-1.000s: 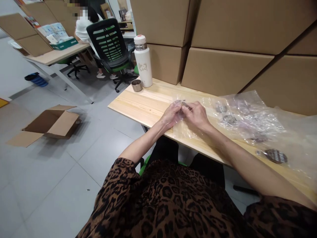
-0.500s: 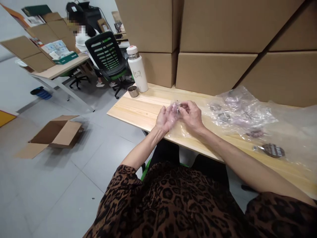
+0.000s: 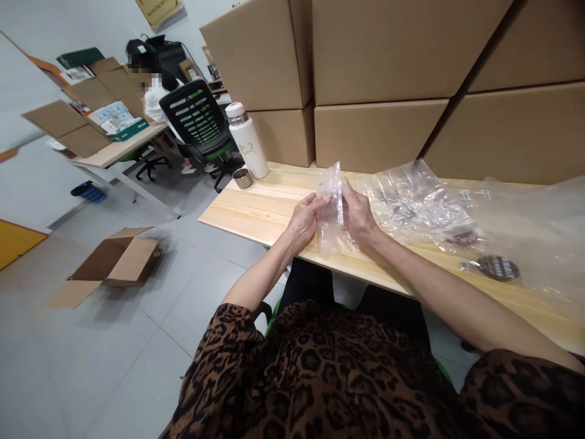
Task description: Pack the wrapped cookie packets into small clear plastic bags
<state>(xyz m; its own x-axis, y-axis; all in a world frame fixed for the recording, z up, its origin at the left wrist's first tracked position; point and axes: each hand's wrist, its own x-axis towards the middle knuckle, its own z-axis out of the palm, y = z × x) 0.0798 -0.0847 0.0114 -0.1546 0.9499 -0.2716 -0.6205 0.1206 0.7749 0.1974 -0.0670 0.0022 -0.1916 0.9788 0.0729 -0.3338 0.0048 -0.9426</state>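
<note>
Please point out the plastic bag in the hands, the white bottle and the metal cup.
Plastic bag (image 3: 329, 217), head view: its middle.
White bottle (image 3: 250, 148), head view: its body.
Metal cup (image 3: 244, 181), head view: its outer side.

Our count at the worktop (image 3: 260, 210)
We see two hands (image 3: 302, 221), one held bag (image 3: 328, 231), one bottle (image 3: 249, 147), one cup (image 3: 242, 178), one floor carton (image 3: 133, 261), one bin (image 3: 90, 191) and one co-worker (image 3: 155, 100); discs (image 3: 498, 267), at least two, though plastic (image 3: 423, 189) clouds our tally.

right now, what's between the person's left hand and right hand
A clear plastic bag lies between the left hand and the right hand, above the wooden table; the head view shows it.
</note>
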